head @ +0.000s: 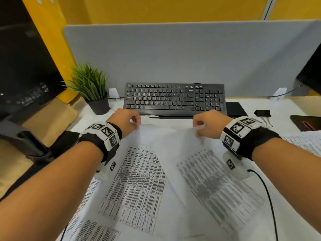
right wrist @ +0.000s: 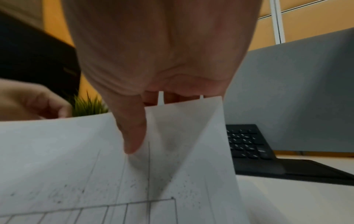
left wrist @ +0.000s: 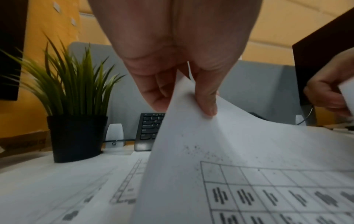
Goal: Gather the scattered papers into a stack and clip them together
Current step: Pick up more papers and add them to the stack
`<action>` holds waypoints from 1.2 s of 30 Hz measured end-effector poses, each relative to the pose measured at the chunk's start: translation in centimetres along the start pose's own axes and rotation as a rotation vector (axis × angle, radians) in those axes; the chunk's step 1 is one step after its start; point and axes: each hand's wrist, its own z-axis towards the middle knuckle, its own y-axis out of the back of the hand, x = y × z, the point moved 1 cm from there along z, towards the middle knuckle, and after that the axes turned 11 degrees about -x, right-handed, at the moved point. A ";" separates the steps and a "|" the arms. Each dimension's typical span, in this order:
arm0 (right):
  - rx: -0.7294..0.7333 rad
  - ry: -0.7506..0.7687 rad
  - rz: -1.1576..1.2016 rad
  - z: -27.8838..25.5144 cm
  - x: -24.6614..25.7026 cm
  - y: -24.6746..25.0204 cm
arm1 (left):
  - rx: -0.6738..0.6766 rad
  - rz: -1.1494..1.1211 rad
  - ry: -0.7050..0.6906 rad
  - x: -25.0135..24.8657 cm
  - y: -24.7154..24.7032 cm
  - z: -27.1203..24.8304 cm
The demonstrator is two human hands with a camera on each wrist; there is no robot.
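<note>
Both hands pinch far corners of printed sheets just in front of the keyboard (head: 174, 99): left hand (head: 125, 121) thumb over fingers on one corner, right hand (head: 209, 125) the same on the other. Can't tell from the head view whether that's one sheet or two overlapping; the right part is motion-blurred.

Papers: lifted sheet (head: 166, 164) mid-tabletop, more papers (head: 86, 225) flat under it at the near left, another sheet (head: 305, 141) off to the right. Binder clip (head: 263, 113) sits right of the keyboard, well apart from both hands.

To do this step well, my read:
- keep the pinches light and lift both corners evenly so the sheet doesn't crease
- drop it square onto the sheets below, then tap edges flush on the tabletop (head: 286, 171)
- collect the right-hand sheet before going for the clip
- mind the cable (head: 268, 193) under the right wrist

View differences: left wrist shows the thumb on top and the sheet bowed up off a second printed page lying flat; head view hides that gap. Right wrist shows fingertips behind the corner. Only the head view shows the clip and stray sheet.
</note>
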 end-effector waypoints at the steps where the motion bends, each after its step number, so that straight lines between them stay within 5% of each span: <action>1: -0.031 0.039 0.035 -0.2 0.8 0.7 | -0.011 -0.026 0.011 -0.4 0.6 -0.2; 9: -0.221 0.266 0.214 -1.8 7.2 3.0 | -0.205 -0.289 -0.030 -5.5 6.2 -2.9; 17: -0.494 0.191 0.359 -3.7 8.3 4.8 | -0.335 -0.448 0.014 -5.9 9.3 -5.3; 25: -0.750 0.123 0.331 -4.1 3.2 8.2 | -0.348 -0.462 0.145 -2.0 9.3 -6.9; 28: -0.741 0.303 0.279 -5.1 2.5 10.1 | -0.459 -0.490 0.147 -2.6 11.1 -6.8; 33: -0.645 0.673 -0.122 -6.8 7.2 10.7 | -0.632 -0.422 -0.007 -6.2 14.4 -6.9; 36: -0.586 0.734 -0.208 -6.3 11.4 10.1 | -0.632 -0.467 -0.121 -9.1 15.0 -7.5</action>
